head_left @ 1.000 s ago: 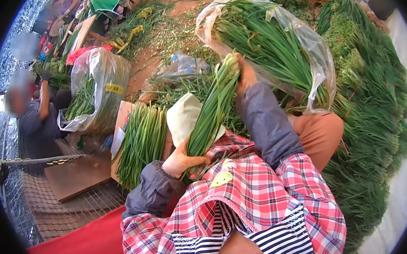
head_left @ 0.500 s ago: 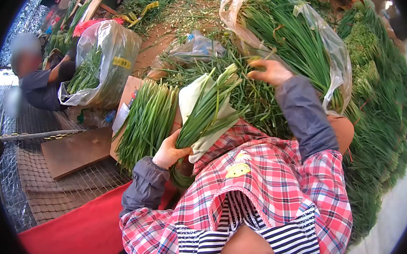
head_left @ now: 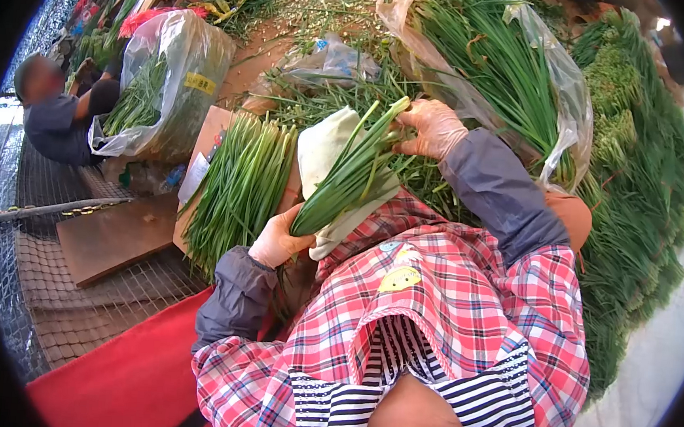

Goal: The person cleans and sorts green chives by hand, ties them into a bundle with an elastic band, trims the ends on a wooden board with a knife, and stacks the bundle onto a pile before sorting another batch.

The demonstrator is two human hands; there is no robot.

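A bunch of green chives [head_left: 350, 173] lies slantwise over a pale cloth [head_left: 325, 150] on my lap, its pale stalk ends pointing up and right. My left hand [head_left: 281, 239], in a thin glove, is closed around the lower leafy end. At the upper end, my right hand [head_left: 433, 129], also gloved, has its fingers curled against the stalks; their tips are partly hidden. Beside my left hand, a larger pile of chives [head_left: 241, 183] rests on a board [head_left: 188, 223] with the stalk ends upward.
A plastic bag [head_left: 575, 111] full of long chives stands ahead right. Heaped greens [head_left: 634, 234] line the right side. Loose trimmings [head_left: 318, 105] cover the ground ahead. At left are another plastic bag [head_left: 210, 57], a seated person [head_left: 55, 122] and a brown board [head_left: 114, 237].
My right hand has come left and down to the bunch's stalk ends, from a spot apart from it. My left hand has risen slightly with the bunch. The view has shifted a little.
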